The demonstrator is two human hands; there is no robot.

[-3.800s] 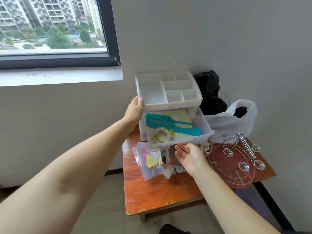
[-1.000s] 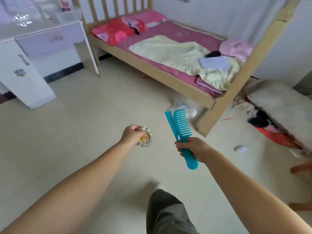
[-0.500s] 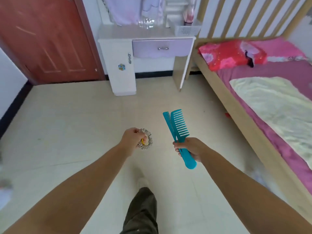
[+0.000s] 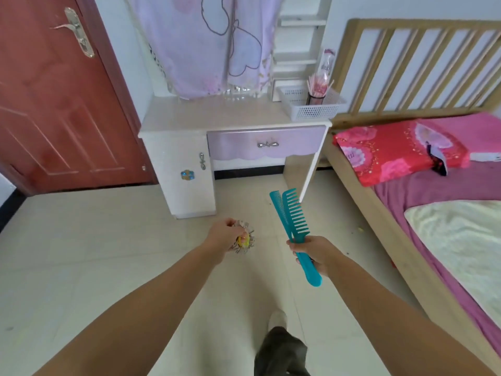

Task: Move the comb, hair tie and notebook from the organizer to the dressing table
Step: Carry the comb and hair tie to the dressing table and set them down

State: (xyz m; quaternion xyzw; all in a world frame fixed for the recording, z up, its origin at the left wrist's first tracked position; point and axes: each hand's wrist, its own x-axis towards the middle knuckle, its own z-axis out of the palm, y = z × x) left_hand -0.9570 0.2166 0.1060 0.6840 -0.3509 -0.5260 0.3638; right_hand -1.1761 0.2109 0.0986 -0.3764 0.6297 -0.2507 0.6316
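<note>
My right hand (image 4: 315, 253) grips two teal combs (image 4: 294, 221) by their handles, teeth pointing up and to the right. My left hand (image 4: 223, 236) is closed on a frilly hair tie (image 4: 244, 240) with a yellow centre. Both hands are held out over the tiled floor. The white and lilac dressing table (image 4: 217, 118) stands straight ahead against the wall, a short way beyond my hands. The notebook and the organizer are not in view.
A white mesh basket (image 4: 311, 109) with a cup of sticks sits on the table's right end. A lilac cloth (image 4: 211, 42) hangs over the mirror. A red door (image 4: 54, 104) is at the left, a wooden bed (image 4: 406, 185) with a red pillow at the right.
I have turned from the organizer and walked across the room with the combs and hair tie; the dressing table is now closer and centred ahead. My grips are unchanged.
</note>
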